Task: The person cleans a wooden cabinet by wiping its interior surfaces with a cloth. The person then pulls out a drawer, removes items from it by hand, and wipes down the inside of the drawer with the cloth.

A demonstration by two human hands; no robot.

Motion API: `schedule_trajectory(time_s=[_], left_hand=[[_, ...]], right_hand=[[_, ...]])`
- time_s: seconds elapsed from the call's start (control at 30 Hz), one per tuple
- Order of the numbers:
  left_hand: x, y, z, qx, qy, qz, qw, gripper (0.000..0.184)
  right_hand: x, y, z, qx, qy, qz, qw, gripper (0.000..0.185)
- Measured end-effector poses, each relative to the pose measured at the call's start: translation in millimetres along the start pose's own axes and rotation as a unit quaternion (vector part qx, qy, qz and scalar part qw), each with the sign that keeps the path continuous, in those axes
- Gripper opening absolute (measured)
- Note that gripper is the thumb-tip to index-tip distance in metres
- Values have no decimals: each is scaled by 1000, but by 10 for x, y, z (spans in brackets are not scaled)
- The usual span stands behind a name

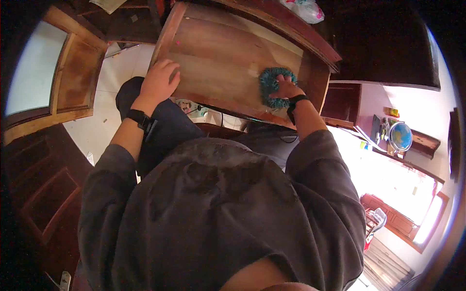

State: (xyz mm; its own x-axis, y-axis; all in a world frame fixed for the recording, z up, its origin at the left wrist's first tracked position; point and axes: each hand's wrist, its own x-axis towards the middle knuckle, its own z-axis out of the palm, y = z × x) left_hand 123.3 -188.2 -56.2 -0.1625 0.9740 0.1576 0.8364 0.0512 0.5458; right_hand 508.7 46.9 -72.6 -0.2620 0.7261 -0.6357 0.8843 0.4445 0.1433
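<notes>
A wooden drawer [218, 72] is pulled out in front of me, its bare wood bottom showing. My left hand [159, 83] lies at the drawer's left front corner, with its fingers bent over the edge. Inside, near the right front corner, sits a shaggy teal chenille cleaning cloth [268, 83]. My right hand [287, 88] presses it against the drawer bottom, fingers partly sunk in the pile. Whether the cloth is a mitt or a pad, I cannot tell. Both wrists wear dark bands.
A hinged wooden door [77, 72] stands ajar at left, beside dark panelled furniture [41, 194]. A plastic bag [306, 9] lies above the drawer. Under the drawer's front, some items [196, 109] show past my legs. A globe [400, 136] stands far right.
</notes>
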Motion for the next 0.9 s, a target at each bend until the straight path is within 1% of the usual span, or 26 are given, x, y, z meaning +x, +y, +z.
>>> schedule_trajectory(time_s=[0.1,0.2,0.3,0.4,0.5,0.6,0.7,0.77,0.8,0.87,0.9], left_hand=[[-22,-64,35,-1,27,23,999,25],[-16,-59,35,2,25,16,1000,24],[8,3,-9,-13,81,59,995,21],[-84,-118,-37,-16,74,93,993,23],[-237,-274,-246,70,21,130,989,33],[-388,-470,-408,132,46,66,988,48],[-427,-698,-288,-27,-11,-5,1000,59],[-384,-745,-249,-65,-23,-3,998,63],[-357,-766,-246,-84,-27,-3,996,65],[-369,-823,-252,-55,-39,10,998,69],[-364,-859,-246,-42,-47,15,998,71]], right_hand=[[86,-27,38,27,-7,75,997,110],[203,102,154,15,30,118,993,115],[250,306,170,112,19,168,979,118],[449,550,389,117,94,193,970,110],[691,816,548,22,143,102,984,102],[850,924,526,45,292,13,955,91],[1559,1298,661,-73,290,17,954,86],[1269,1047,222,-158,228,22,960,72],[1599,1218,298,-174,239,42,954,67],[1821,1273,199,-204,174,56,962,61],[1758,1128,-135,-215,97,50,970,60]])
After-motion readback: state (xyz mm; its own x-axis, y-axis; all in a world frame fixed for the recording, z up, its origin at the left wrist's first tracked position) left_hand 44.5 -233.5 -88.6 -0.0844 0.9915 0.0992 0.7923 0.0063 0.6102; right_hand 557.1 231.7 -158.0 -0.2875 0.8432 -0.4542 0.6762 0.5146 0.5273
